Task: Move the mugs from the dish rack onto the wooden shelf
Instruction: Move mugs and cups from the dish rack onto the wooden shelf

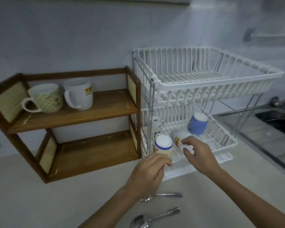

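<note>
1. The left hand is curled around the lower side of an upturned blue-rimmed mug at the front left of the rack's lower tier. How firmly the fingers close cannot be told, as motion blur hides them. A loose hold on a possibly wet mug could let it slip.
2. The right hand pinches, thumb against fingers, at a white mug lying just right of the first. It seems to catch only the handle or rim, so the mug may swing or twist on lifting.
3. The two mugs sit close together; raising both at once could knock them against each other or against the small white mug behind.
4. The blue mug stands upturned farther back; a wide arm sweep might tip it.
5. The upper tier overhangs, so a steep lift could strike it.
6. The shelf already holds two mugs on its top board; its right post stands between rack and boards.
7. Spoons lie under the arms and could be dragged.
</note>
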Motion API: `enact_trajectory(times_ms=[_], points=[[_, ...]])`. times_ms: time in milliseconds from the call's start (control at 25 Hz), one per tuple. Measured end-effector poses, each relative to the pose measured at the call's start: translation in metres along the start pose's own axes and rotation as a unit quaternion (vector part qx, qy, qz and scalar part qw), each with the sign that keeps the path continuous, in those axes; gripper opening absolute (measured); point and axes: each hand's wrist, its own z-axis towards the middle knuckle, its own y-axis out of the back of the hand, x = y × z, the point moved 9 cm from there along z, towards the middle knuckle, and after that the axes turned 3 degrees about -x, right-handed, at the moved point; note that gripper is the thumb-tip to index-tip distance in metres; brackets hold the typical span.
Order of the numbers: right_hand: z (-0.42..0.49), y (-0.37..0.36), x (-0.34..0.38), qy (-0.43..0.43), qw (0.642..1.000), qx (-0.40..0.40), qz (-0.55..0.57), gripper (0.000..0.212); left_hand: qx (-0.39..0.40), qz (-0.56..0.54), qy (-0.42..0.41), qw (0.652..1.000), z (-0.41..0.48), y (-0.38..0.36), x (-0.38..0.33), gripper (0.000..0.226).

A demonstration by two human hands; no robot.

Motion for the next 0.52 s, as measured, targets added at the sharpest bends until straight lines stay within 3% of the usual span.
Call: enact_trajectory(times_ms=[120,200,280,320,400,520], points=[[0.026,-0.011,-0.06,-0.062,0.995,0.053,-0.06,0.064,0.08,0.212,-0.042,0.973,0.035,-0.067,0.008,0.037],[0.042,-0.022,-0.086,-0.102,0.991,0.071,-0.052,0.086,0.191,0.425,-0.016,0.885,0.057,-0.103,0.037,0.045],[0.055,-0.038,-0.101,-0.132,0.986,0.098,-0.021,0.1,0.367,0.503,0.012,0.782,0.061,-0.136,0.076,0.055],[0.059,-0.048,-0.105,-0.142,0.983,0.117,-0.008,0.105,0.418,0.535,-0.004,0.734,0.062,-0.145,0.088,0.061],[0.061,-0.065,-0.111,-0.154,0.978,0.137,0.004,0.112,0.456,0.595,-0.054,0.659,0.06,-0.162,0.103,0.069],[0.066,-0.071,-0.115,-0.149,0.982,0.113,0.016,0.104,0.453,0.637,-0.096,0.616,0.058,-0.176,0.111,0.058]])
